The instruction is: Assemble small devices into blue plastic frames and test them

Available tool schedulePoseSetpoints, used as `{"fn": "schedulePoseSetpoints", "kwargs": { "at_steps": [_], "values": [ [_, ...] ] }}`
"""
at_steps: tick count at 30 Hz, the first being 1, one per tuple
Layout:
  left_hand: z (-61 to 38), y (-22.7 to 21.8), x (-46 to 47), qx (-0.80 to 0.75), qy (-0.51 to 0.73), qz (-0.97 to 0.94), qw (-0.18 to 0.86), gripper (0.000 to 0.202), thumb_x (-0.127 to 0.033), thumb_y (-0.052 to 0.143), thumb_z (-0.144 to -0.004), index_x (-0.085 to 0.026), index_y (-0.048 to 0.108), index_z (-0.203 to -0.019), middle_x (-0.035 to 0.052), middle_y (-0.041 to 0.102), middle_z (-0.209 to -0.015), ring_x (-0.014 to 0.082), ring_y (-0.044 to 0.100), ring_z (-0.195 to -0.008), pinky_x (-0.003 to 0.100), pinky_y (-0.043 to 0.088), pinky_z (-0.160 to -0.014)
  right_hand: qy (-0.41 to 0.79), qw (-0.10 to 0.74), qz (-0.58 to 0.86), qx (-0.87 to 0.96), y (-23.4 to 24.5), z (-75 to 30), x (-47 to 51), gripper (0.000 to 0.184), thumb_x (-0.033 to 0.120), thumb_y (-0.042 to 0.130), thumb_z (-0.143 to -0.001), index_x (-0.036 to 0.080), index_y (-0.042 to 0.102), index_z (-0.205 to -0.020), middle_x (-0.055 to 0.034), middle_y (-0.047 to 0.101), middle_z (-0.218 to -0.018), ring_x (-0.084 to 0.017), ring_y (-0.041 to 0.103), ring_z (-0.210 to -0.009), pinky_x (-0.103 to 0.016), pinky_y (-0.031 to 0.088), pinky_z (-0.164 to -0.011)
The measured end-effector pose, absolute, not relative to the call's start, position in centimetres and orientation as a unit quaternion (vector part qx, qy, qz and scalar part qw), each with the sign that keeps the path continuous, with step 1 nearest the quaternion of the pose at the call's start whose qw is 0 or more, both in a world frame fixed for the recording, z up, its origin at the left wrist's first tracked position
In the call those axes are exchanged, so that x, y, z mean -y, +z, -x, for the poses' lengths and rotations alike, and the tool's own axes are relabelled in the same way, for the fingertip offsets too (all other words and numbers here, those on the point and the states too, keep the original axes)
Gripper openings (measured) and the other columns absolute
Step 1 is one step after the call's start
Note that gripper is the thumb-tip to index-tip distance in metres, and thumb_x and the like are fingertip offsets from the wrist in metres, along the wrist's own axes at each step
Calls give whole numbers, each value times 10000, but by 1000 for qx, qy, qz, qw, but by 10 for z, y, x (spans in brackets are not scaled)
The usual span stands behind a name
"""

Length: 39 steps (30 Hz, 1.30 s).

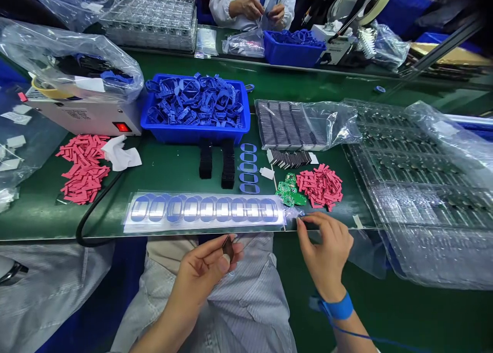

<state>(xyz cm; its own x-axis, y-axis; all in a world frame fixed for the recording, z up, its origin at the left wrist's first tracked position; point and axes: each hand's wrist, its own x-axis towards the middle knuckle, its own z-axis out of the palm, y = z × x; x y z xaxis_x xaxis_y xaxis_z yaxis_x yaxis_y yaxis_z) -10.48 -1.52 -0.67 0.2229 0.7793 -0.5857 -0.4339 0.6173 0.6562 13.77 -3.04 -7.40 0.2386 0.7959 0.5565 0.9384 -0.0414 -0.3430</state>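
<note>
My left hand [204, 273] hovers over my lap below the table edge, its thumb and fingers pinching a small dark flat piece [228, 248]. My right hand [325, 247] is at the table's front edge, its fingertips pinching the right end of a long clear film strip [204, 212]. Several blue oval rings with clear centres sit in a row on that strip. Just beyond my right fingertips lie small green circuit boards [290, 191]. A blue strap [339, 308] circles my right wrist.
The green workbench [57, 214] holds a blue crate of blue rings [194, 109], pink pads in two heaps [84, 168], black stacks, and a bagged tray of dark parts [292, 124]. Clear plastic trays [416, 178] fill the right side. A co-worker's hands [256, 8] work across the bench.
</note>
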Motion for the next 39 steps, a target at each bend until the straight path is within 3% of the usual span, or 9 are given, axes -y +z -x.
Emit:
{"fn": "schedulePoseSetpoints", "kwargs": {
  "at_steps": [7,11,16,22,26,30,34,37,39],
  "values": [
    [111,-14,15,-485,390,-183,761,310,-344,814,-618,-225,755,-898,65,790,-848,195,730,-823,236,554,-742,-119,203,598,766,-74,-140,49,372,148,551,-864,183,536,-1234,-83,657,-1166,-269,587,-1117,-446,403,-927],
    [109,-15,18,-462,375,-216,774,309,-349,803,-632,-215,749,-906,63,789,-827,208,723,-814,293,553,-777,-114,288,592,744,-55,-127,47,351,102,572,-818,226,593,-1146,-52,710,-1039,-255,633,-1019,-442,453,-862],
    [103,-14,24,-413,358,-292,785,265,-300,787,-662,-225,740,-912,50,788,-846,200,718,-840,280,551,-786,55,365,495,787,-19,-81,45,511,130,623,-755,155,502,-1251,-112,668,-1124,-265,574,-1113,-434,494,-859],
    [104,-8,21,-382,353,-329,788,314,-352,761,-689,-212,727,-967,44,777,-840,192,706,-830,261,527,-780,90,387,441,805,-4,-55,39,293,77,581,-806,155,569,-1088,-73,712,-1032,-191,640,-1016,-355,431,-942],
    [105,-5,20,-260,259,-274,889,537,-594,633,-702,-161,729,-1005,106,761,-865,226,694,-865,283,506,-771,314,494,454,672,-5,-49,43,228,308,648,-828,219,494,-972,-64,721,-979,-210,677,-948,-385,495,-916],
    [99,-5,25,-219,242,-184,927,467,-583,694,-645,-199,756,-903,61,758,-811,173,695,-794,226,489,-739,445,509,413,611,-4,-42,49,308,430,647,-799,240,454,-945,-61,727,-930,-246,652,-1013,-425,528,-888],
    [97,-7,26,-250,248,-181,918,449,-568,736,-591,-187,770,-826,38,749,-722,132,667,-654,199,488,-640,398,523,436,616,-1,-49,48,259,395,646,-810,225,496,-937,-90,693,-970,-261,621,-1032,-425,551,-814],
    [100,-9,25,-299,294,-237,877,394,-515,750,-613,-219,776,-871,31,768,-741,143,673,-675,224,501,-675,259,524,483,653,4,-62,46,112,177,665,-801,210,586,-873,-41,649,-815,-203,623,-821,-368,526,-724],
    [101,-10,25,-313,321,-271,852,338,-453,756,-648,-271,759,-933,22,782,-780,159,690,-741,238,505,-716,185,489,497,692,7,-69,43,174,50,651,-766,207,632,-839,-10,606,-732,-165,579,-718,-344,486,-692]
  ]
}}
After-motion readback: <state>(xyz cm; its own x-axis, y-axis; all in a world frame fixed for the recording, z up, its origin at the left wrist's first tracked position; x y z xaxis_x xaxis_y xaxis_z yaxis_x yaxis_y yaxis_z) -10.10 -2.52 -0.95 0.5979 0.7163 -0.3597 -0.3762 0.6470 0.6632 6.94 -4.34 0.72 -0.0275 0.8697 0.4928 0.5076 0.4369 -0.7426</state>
